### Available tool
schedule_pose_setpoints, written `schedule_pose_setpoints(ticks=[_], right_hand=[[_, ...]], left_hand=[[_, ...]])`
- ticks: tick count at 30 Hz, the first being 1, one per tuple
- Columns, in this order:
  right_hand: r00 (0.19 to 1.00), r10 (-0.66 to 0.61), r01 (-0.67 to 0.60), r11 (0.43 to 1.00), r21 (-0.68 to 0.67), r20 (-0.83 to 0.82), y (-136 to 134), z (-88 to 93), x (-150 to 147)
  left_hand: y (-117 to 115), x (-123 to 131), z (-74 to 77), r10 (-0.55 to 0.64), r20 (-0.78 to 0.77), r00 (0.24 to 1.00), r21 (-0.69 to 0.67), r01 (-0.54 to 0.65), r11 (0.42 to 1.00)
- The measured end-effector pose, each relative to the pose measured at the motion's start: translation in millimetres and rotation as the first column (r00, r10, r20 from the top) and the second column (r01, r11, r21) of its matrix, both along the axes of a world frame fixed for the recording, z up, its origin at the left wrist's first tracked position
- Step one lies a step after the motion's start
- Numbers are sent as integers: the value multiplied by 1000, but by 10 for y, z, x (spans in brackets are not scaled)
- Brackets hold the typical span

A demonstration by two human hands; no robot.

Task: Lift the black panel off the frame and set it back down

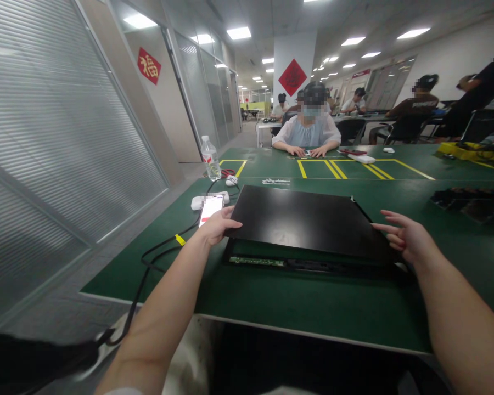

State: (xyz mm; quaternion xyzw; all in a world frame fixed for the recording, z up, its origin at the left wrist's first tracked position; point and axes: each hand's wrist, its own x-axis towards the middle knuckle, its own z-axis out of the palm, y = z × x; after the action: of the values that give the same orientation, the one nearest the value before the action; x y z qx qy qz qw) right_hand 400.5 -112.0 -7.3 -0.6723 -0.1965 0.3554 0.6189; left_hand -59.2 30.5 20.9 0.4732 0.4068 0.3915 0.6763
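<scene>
A black flat display panel (pixel 296 219) lies tilted over a thin black frame (pixel 313 267), its near edge raised above it. A green circuit strip (pixel 257 261) shows along the near side of that frame. At the panel's left edge my left hand (pixel 217 226) is closed, thumb on top and the other fingers partly hidden. By the right edge, my right hand (pixel 405 236) has its fingers apart, with a fingertip at or very near the panel's rim; I cannot tell whether it bears any weight.
A lit phone (pixel 211 209) leans by a white case (pixel 197 202) near my left hand. Behind stand a water bottle (pixel 211 159) and a white mouse-like object (pixel 231 180). A black cable (pixel 148 260) runs off the left edge. Across the green table (pixel 148 280) sits a person (pixel 308 129).
</scene>
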Motion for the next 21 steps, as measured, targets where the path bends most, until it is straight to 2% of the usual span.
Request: schedule_pose_setpoints(ticks=[6, 9, 16, 21], right_hand=[[993, 108, -108, 994, -2, -52, 1, 73, -78], [993, 107, -107, 994, -4, -51, 9, 80, -93], [993, 76, -78, 997, -8, -95, -1, 79, -80], [993, 77, -76, 997, 15, -91, -14, 98, -137]], left_hand=[[-4, -89, 82, 85, -66, 994, 12, -84, 996], [-3, -113, 83, 97, -91, 991, 9, -96, 995], [-9, -67, 3, 9, -97, 995, 4, -8, 1000], [-5, -29, -93, 8, -91, 996, -2, -8, 1000]])
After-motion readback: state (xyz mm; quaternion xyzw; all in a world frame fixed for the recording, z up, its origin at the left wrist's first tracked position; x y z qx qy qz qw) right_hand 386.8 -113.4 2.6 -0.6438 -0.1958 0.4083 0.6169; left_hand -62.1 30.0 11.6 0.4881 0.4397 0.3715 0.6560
